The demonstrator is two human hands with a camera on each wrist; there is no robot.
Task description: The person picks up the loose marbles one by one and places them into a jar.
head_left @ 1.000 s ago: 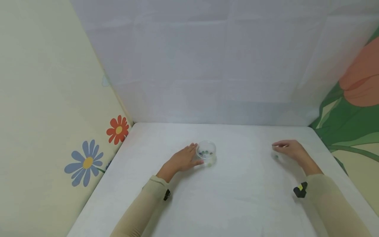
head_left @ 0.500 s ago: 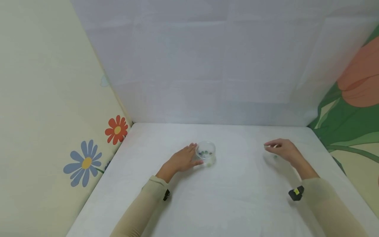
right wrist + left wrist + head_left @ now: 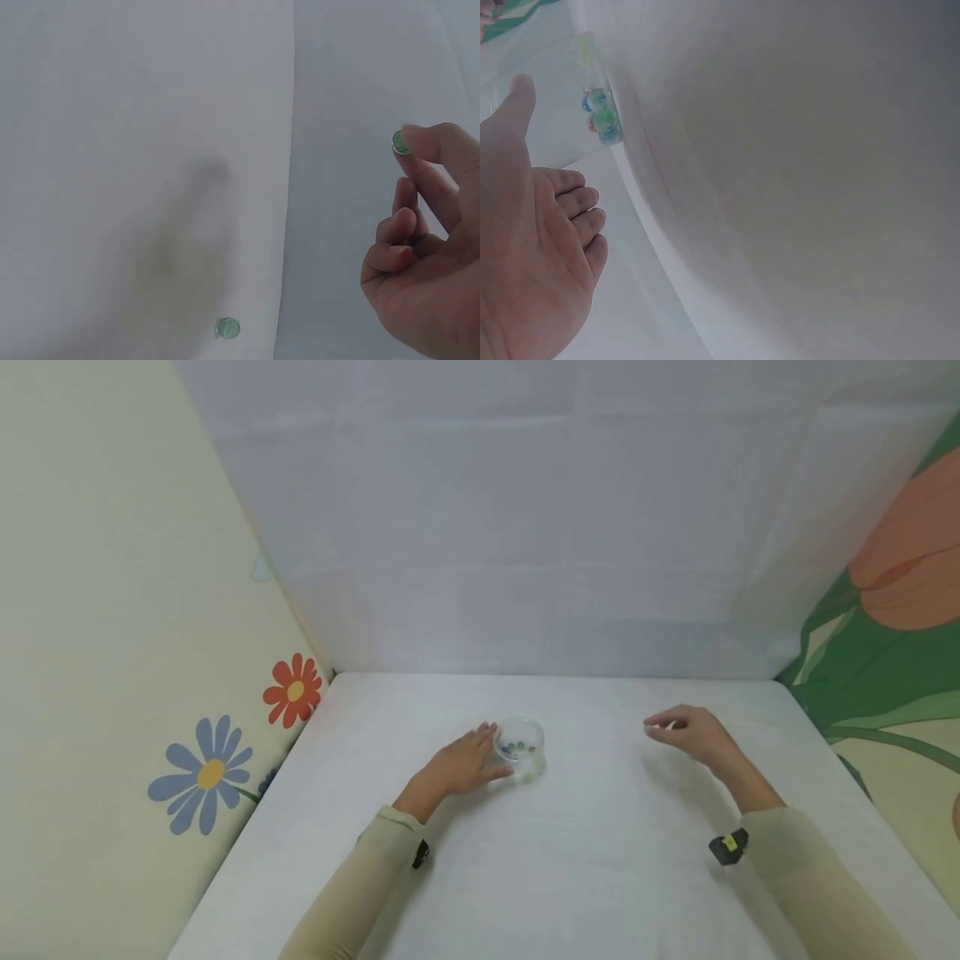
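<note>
A clear plastic cup (image 3: 531,732) stands on the white table, with several marbles (image 3: 519,747) inside. In the left wrist view, blue and green marbles (image 3: 602,118) lie along the cup's bottom. My left hand (image 3: 459,766) rests at the cup's left side, fingers extended and thumb in front of the wall. To the right, above the table, my right hand (image 3: 697,735) pinches a green marble (image 3: 400,142) between thumb and forefinger; its other fingers are curled. A second green marble (image 3: 229,328) lies on the cloth, hidden in the head view.
A white cloth covers the table (image 3: 570,868), and a white sheet (image 3: 525,527) hangs behind it. Painted flower walls stand at left and right. Both wrists wear dark camera mounts, one being the right mount (image 3: 727,846).
My right hand has lifted the green marble and moved left toward the cup. The loose marble, earlier seen below that hand, is now covered in the head view. My left hand stays put.
</note>
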